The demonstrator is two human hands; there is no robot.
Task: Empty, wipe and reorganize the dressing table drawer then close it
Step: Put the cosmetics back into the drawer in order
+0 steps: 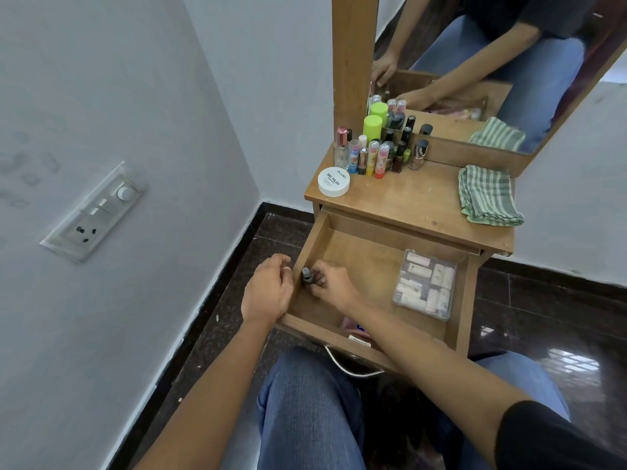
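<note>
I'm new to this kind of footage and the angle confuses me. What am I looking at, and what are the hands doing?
No machine here: a person wears one wide-angle camera on the head, looking down at their own hands. In front is a dressing table with its drawer pulled open. The left hand holds the drawer's left wall. The right hand reaches inside, fingers curled at a small dark bottle in the near left corner; whether it grips it is unclear. A clear compartment box lies at the drawer's right. On top stand cosmetic bottles, a white round tub and a folded green striped cloth. The mirror behind repeats the scene.
</note>
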